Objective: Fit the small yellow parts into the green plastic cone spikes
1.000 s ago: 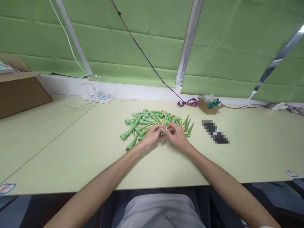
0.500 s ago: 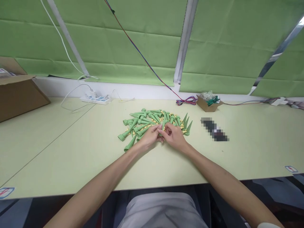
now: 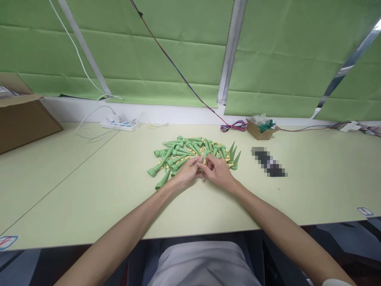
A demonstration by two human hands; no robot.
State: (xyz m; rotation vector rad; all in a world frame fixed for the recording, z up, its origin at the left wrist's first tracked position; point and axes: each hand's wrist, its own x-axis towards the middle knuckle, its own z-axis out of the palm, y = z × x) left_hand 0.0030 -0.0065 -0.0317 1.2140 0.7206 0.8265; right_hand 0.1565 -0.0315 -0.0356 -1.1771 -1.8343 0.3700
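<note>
My left hand (image 3: 188,171) and my right hand (image 3: 219,171) meet at the near edge of a pile of green plant watering spikes (image 3: 177,161). Both hands are closed, fingertips almost touching. Between the right thumb and fingers shows the open end of a small yellow tube-like valve (image 3: 205,163). Green plastic shows between the fingers of my left hand, mostly hidden, so its full shape cannot be made out. Loose yellow valves lie among the cone-shaped spikes, and several pointed spikes (image 3: 236,159) stand up at the right end.
A small cardboard box (image 3: 259,132) with clear and green plastic sits behind right, beside a coiled red-blue cable (image 3: 233,126). A blurred dark object (image 3: 268,162) lies to the right. At the back left are a power strip (image 3: 120,124) and a large carton (image 3: 26,123).
Almost nothing differs. The right fingers and the yellow valve have shifted very slightly; both hands stay together at the pile.
</note>
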